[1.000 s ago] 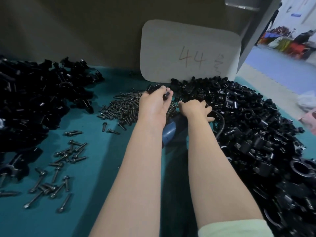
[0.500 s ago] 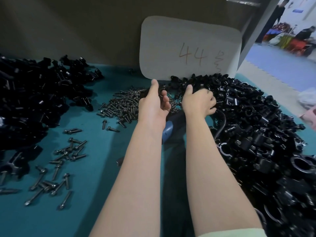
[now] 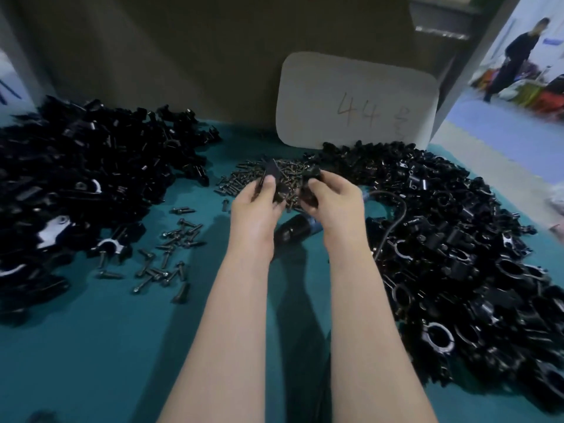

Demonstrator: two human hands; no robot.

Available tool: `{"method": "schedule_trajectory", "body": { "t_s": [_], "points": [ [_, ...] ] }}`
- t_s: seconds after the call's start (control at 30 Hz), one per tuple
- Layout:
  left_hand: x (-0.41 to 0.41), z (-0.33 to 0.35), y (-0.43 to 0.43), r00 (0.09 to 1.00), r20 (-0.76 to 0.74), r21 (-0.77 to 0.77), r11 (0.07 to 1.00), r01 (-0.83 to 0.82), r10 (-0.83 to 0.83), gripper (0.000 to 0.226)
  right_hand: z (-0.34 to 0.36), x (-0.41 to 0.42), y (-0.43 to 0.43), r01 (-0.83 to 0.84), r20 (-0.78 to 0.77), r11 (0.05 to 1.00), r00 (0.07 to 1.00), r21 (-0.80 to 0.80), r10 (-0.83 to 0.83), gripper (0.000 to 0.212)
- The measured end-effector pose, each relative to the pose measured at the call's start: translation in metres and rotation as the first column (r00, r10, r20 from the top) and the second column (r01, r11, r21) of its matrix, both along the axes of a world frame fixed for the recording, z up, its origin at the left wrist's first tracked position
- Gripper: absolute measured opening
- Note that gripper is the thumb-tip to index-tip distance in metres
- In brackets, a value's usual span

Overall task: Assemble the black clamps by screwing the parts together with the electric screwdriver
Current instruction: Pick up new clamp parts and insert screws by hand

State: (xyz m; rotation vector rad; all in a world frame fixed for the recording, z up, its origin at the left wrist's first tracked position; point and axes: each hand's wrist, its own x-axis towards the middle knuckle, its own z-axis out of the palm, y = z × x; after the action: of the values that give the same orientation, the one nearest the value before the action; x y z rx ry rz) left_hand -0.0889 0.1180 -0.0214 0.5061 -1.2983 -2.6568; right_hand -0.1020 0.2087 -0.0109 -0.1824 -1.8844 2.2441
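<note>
At far left we record a heap of black clamp parts [image 3: 76,184] on the teal tabletop [image 3: 100,346]. The frame cuts off its left edge, and single pieces are hard to tell apart in the dark mass. Just right of it lie loose long screws [image 3: 171,254], scattered. Further back, a pile of smaller screws [image 3: 247,178] is partly hidden by the hands.

The left hand [image 3: 254,209] is raised over that pile. Its grip is closed, thumb and fingers pinching a flat black clamp piece [image 3: 271,170] that stands above the fingertips. Between the wrists the electric screwdriver [image 3: 294,235] lies on the tabletop, held by neither hand and partly hidden by them. The right hand [image 3: 334,206] has its grip closed too, fingers curled round a second black piece [image 3: 309,181]. That piece is blurred, possibly a clamp body. We cannot tell whether the two pieces touch.

A dark cable [image 3: 396,221] loops onto the right-hand heap of clamp parts [image 3: 457,254], which runs out of frame. A white card [image 3: 357,99] marked "44" leans behind it. A blurred person [image 3: 515,56] stands far off at upper right.
</note>
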Motion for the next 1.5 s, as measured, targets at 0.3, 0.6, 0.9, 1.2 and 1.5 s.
{"method": "schedule_trajectory", "body": {
  "t_s": [0.3, 0.6, 0.9, 1.2, 1.5],
  "points": [
    [0.008, -0.01, -0.013, 0.997, -0.03, 0.002, 0.998, -0.065, 0.065, 0.025, -0.012, 0.001, -0.023, -0.051, 0.056, 0.997, 0.997, 0.063, 0.048, 0.018],
    [0.009, -0.012, -0.009, 0.999, -0.041, -0.417, 0.909, 0.015, -0.035, 0.007, -0.016, 0.001, -0.025, 0.011, 0.009, 0.914, 1.0, 0.405, -0.016, 0.025],
    [0.004, -0.008, -0.021, 0.996, -0.084, 0.115, 0.993, -0.013, 0.023, 0.004, -0.011, 0.004, -0.028, 0.086, -0.078, 0.921, 0.995, 0.38, -0.06, 0.028],
    [0.006, -0.009, -0.012, 0.992, -0.081, -0.06, 0.993, -0.097, 0.092, 0.048, -0.004, 0.007, -0.033, -0.015, -0.066, 0.825, 0.996, 0.565, 0.063, 0.031],
    [0.005, -0.011, -0.011, 0.99, -0.123, -0.032, 0.997, -0.074, 0.069, 0.026, -0.007, 0.007, -0.026, 0.035, -0.01, 0.956, 0.999, 0.29, -0.034, 0.013]
  ]
}}
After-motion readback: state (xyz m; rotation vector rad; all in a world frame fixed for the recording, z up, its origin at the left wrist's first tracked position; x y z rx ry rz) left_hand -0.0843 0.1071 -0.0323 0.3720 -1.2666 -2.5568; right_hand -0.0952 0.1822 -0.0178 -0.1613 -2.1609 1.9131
